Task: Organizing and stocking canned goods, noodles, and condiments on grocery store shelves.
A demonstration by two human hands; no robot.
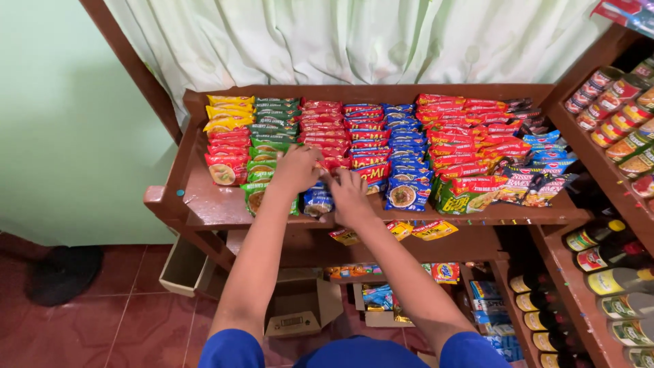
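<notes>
Rows of instant noodle packets (402, 146) in yellow, green, red and blue lie overlapped on a brown wooden shelf (204, 204). My left hand (297, 168) rests on the front of the red row, fingers curled over a packet. My right hand (349, 196) lies just to its right at the shelf's front, beside a blue packet (317, 201) that sits between the two hands. Whether either hand truly grips a packet is hard to tell; both press down on the packets.
Cans (616, 109) line a side shelf at the right, bottles (606, 272) stand below them. Small sachets (429, 230) hang under the shelf edge. An open cardboard box (300, 307) sits on the red tiled floor. A pale curtain (354, 41) hangs behind.
</notes>
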